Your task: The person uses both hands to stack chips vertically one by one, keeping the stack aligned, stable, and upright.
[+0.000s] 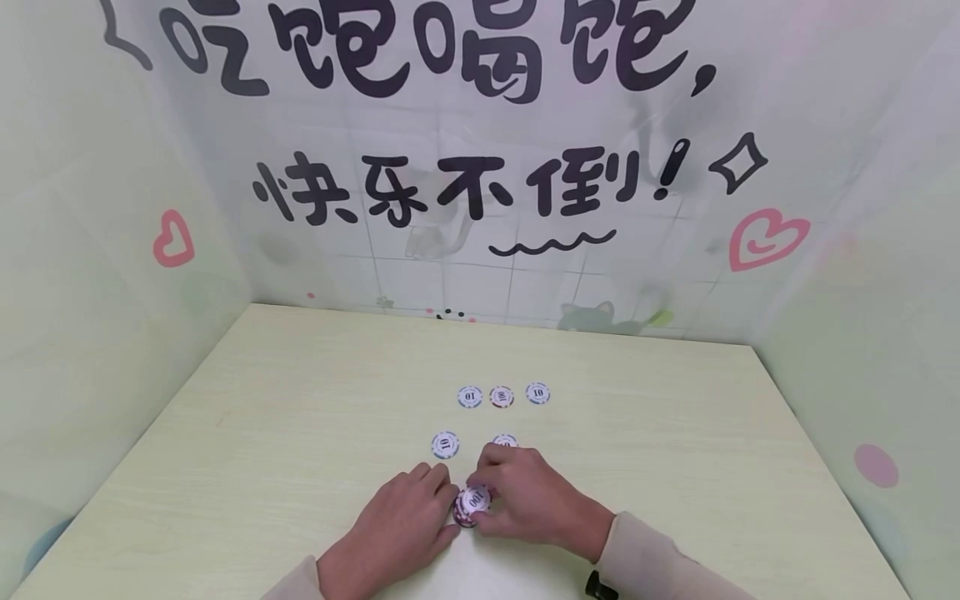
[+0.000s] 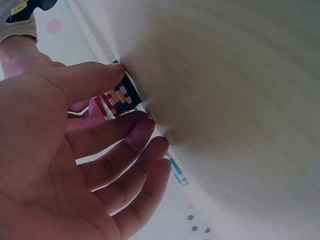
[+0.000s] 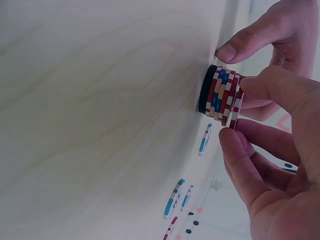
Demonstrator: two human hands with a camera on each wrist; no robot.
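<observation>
A short stack of poker chips (image 3: 217,95) stands on the table, a black piece at its bottom and red, blue and orange edges above. My right hand (image 1: 528,496) pinches a red-and-white-edged poker chip (image 1: 476,500) marked 100 between thumb and fingers, at the top of the stack and slightly tilted from it. On the stack's left side rests my left hand (image 1: 401,517), fingers loosely bent with tips on the table. Its thumb and index finger lie either side of the stack (image 2: 119,99), not gripping it; whether the index finger touches it, I cannot tell.
Beyond the hands, a row holds a 10 chip (image 1: 470,397), a 100 chip (image 1: 502,397) and another 10 chip (image 1: 537,393). Nearer lie a blue-edged 10 chip (image 1: 445,445) and a chip (image 1: 506,439) partly hidden by my right hand. Printed cloth walls (image 1: 480,283) border the wooden table (image 1: 300,400).
</observation>
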